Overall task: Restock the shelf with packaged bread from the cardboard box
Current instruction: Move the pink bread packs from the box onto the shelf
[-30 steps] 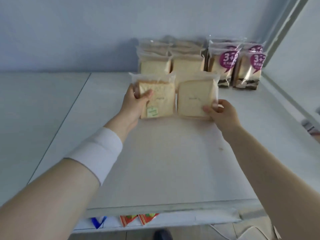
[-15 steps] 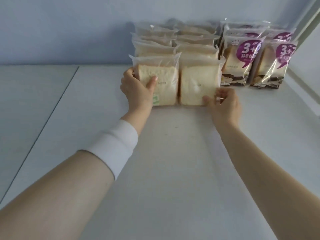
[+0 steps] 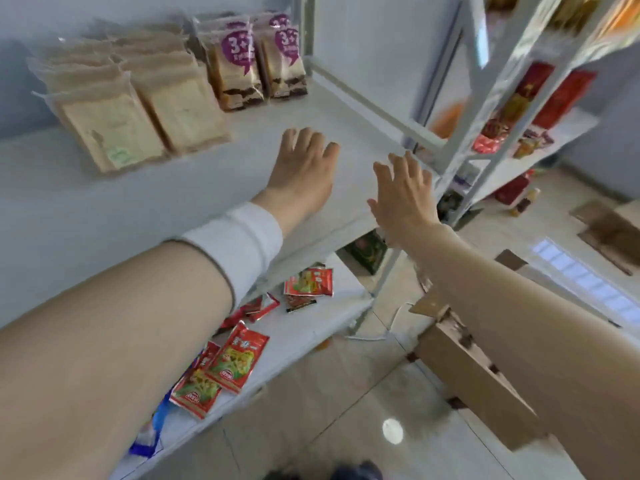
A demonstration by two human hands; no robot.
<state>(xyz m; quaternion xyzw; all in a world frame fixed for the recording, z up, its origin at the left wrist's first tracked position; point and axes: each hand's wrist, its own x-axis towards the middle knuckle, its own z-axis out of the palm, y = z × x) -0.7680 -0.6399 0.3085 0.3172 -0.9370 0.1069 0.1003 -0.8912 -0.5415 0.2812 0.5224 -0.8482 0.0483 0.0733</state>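
Observation:
Two rows of clear-wrapped sliced bread packs (image 3: 145, 116) stand on the white shelf (image 3: 329, 112) at the upper left. Beside them on the right stand bread packs with purple labels (image 3: 259, 60). My left hand (image 3: 304, 164) hovers over the bare shelf, right of the bread, fingers spread and holding nothing. My right hand (image 3: 405, 195) is open too, at the shelf's front edge. The brown cardboard box (image 3: 474, 379) sits on the floor at the lower right, partly hidden behind my right forearm.
A lower shelf (image 3: 311, 334) carries several red snack packets (image 3: 235, 362). White shelf uprights (image 3: 467, 140) rise at the right, with another shelf of red goods (image 3: 540, 102) behind. Flattened cardboard (image 3: 606, 230) lies on the tiled floor.
Both hands have let go of the two front bread packs and drawn back to the right. The view has swung right and down, showing the lower shelf, the floor and the box.

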